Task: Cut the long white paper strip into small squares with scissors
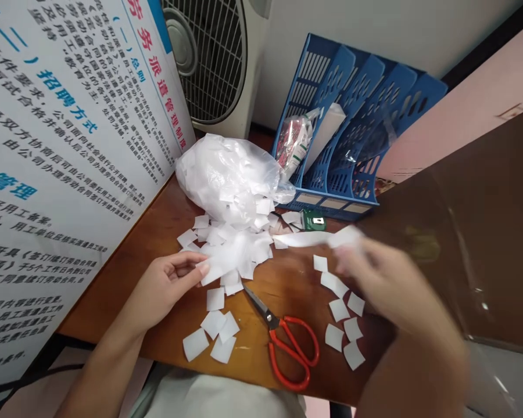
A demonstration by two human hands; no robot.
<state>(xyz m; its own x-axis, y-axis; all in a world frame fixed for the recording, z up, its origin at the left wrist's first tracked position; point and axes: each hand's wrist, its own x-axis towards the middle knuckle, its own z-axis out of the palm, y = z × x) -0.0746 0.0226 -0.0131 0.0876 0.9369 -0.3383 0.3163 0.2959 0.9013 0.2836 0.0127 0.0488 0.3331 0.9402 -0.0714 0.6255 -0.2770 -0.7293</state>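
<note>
Between thumb and fingers, my left hand (pixel 161 287) pinches a thin white sheet (pixel 226 255), whose blurred far edge overlaps a heap of small white squares (pixel 259 252). My right hand (pixel 375 270), smeared by motion, is closed on one end of a narrow white strip (pixel 303 238) that stretches left towards the heap. I cannot tell whether strip and sheet are joined. Scissors (pixel 283 339) with red handles lie between my hands, blades slightly apart and pointing at the heap. A clear plastic bag (pixel 226 168) full of white pieces spills onto the wooden table (pixel 283 278).
Loose white squares (pixel 215 299) lie near my left wrist, and several more white squares (pixel 340 310) lie beside my right. Behind stand a blue file rack (pixel 331 200) with plastic packets, a small green item (pixel 312 220) and a fan (pixel 213 58). A printed board (pixel 70 145) borders the left.
</note>
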